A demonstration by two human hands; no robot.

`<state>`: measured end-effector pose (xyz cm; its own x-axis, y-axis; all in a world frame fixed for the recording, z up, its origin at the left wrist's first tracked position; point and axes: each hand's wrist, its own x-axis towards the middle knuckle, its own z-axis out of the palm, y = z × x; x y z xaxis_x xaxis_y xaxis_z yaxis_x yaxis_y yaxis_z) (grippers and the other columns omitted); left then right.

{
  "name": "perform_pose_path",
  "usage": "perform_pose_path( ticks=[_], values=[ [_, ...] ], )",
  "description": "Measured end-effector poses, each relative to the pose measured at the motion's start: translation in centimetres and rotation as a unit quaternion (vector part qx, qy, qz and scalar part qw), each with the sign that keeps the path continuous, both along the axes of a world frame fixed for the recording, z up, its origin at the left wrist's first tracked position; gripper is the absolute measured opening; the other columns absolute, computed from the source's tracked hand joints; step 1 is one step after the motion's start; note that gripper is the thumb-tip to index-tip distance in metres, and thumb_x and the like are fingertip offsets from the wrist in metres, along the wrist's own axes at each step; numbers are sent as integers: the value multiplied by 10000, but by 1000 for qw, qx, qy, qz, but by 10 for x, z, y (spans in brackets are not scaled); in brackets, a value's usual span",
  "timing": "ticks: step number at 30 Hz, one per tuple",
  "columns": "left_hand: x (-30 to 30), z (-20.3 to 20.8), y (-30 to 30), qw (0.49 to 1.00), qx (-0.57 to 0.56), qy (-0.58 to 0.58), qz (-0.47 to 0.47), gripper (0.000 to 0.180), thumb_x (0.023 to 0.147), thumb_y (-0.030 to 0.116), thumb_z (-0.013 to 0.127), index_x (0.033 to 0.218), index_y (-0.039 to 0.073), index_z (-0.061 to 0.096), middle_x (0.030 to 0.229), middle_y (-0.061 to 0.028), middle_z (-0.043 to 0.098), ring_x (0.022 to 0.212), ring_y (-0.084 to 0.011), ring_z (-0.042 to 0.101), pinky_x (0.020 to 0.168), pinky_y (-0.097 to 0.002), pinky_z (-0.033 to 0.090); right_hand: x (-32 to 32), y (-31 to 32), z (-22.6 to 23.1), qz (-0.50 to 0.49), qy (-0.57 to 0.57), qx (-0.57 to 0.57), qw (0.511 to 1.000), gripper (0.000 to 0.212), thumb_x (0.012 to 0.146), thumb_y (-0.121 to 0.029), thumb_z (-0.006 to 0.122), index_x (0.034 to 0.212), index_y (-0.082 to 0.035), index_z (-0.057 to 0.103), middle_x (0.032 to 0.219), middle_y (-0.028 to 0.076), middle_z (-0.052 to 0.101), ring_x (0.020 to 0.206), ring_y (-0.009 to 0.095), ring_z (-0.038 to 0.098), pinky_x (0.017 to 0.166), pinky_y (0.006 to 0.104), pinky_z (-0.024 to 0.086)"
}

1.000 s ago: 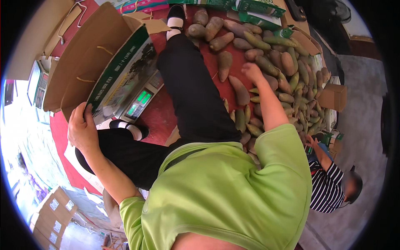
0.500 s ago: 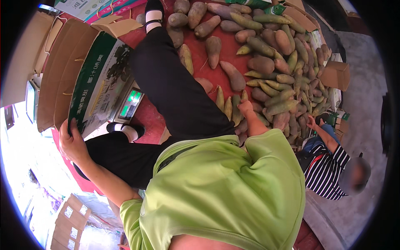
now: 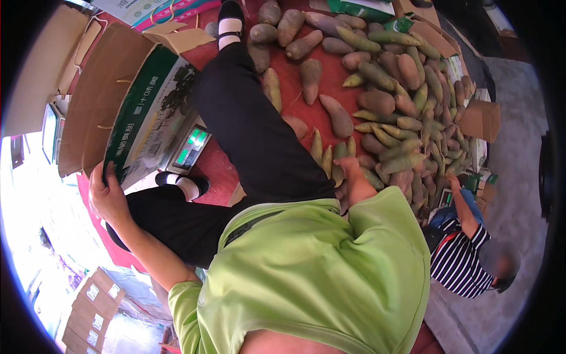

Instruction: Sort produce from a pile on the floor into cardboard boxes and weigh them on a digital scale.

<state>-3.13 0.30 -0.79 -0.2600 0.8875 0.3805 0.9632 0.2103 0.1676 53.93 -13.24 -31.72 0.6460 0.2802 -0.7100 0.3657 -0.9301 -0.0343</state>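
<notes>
heap of green and purplish roots (image 3: 377, 101) on red ground (image 3: 223, 184), right of the person's black-trousered legs (image 3: 239, 112); tilted cardboard carton (image 3: 150, 127), left of the legs; 1 scale (image 3: 191, 147) beside it, display lit green; left hand (image 3: 109, 197) pinching the carton's near edge between thumb and fingers; right hand (image 3: 354, 170) touching 1 green root (image 3: 338, 173) at the heap's near side; whether gripped, cannot tell.

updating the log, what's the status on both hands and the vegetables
Left hand holding box by its edge. Right hand at a green vegetable, grip unclear. Outstretched leg between box and vegetable pile.
</notes>
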Motion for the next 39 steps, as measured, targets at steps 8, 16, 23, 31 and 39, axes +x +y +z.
perform_pose_path(
  ticks=[8, 16, 23, 31, 39],
  values=[
    [17, 18, 0, 999, -25, -23, 10, 118, 843, 221, 633, 908, 129, 665, 856, -43, 664, 786, -250, 644, 647, -340, 486, -18, -1, 7, 82, -60, 7, 995, 802, 589, -234, 836, 1224, 4, 409, 1158, 220, 586, 1123, 362, 557, 937, 413, 461],
    [19, 23, -1, 999, -22, -30, 19, 99, 834, 192, 629, 878, 110, 663, 829, -66, 653, 801, -286, 629, 682, -381, 478, -45, 102, 68, 256, 12, 244, 935, 594, 599, -173, 817, 1067, -20, 484, 922, 166, 610, 898, 302, 605, 795, 388, 477],
    [17, 23, -3, 999, -29, -27, 12, 111, 834, 236, 624, 862, 134, 656, 778, -42, 625, 796, -278, 617, 661, -394, 468, -137, 255, 239, 343, 180, 588, 710, 535, 693, -83, 731, 1168, -29, 492, 1078, 140, 607, 1011, 259, 592, 866, 360, 464],
    [14, 23, -6, 999, -29, -21, 9, 113, 832, 241, 627, 857, 134, 651, 763, -39, 615, 800, -267, 615, 671, -388, 467, -301, 294, 418, 490, 172, 733, 441, 483, 728, -157, 730, 1139, -17, 518, 1018, 146, 605, 952, 253, 593, 774, 353, 486],
    [12, 20, -4, 1000, -25, 1, 5, 120, 830, 259, 626, 865, 149, 657, 785, -41, 627, 771, -276, 621, 649, -390, 476, -433, 278, 370, 710, 40, 589, 384, 435, 703, -230, 738, 1081, -110, 561, 977, 64, 643, 944, 284, 609, 775, 447, 480]
  ],
)
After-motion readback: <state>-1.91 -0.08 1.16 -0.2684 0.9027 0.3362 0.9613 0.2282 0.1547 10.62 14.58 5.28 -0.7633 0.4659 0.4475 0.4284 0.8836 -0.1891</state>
